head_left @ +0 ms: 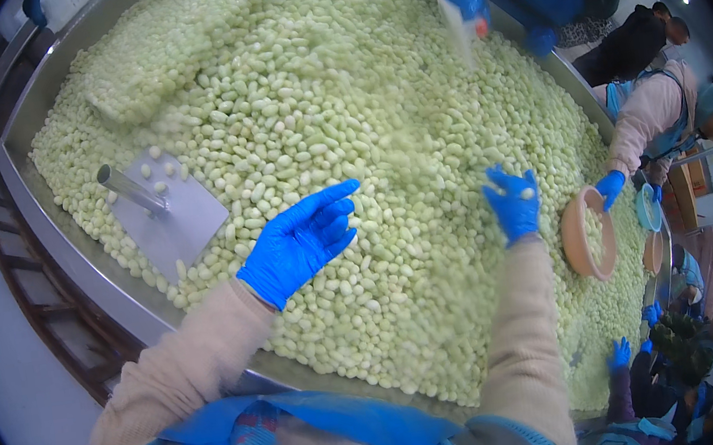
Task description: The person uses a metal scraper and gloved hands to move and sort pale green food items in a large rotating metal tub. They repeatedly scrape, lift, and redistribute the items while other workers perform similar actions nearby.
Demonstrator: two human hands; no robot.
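Heaped beneath and all around both hands, inside a metal tray point(74, 244): pale green oval pieces point(326, 333), smooth-looking and faintly shiny. Likely light one by one, but heavy in bulk; probably firm yet easily bruised, and apt to slip between smooth gloves. Best taken singly around the middle, between thumb and forefinger, with mild pressure; for several at once, better scooped from below with a cupped palm. Holding nothing visible in the left hand point(301, 243), with fingers loosely bent and apart, over the heap. Spreading the fingers of the blurred right hand point(513, 203), with one pale piece showing against them; cannot tell whether gripped or loose. Left of the left hand, a flat metal scoop point(189, 234); right of the right hand, an orange bowl point(574, 240).
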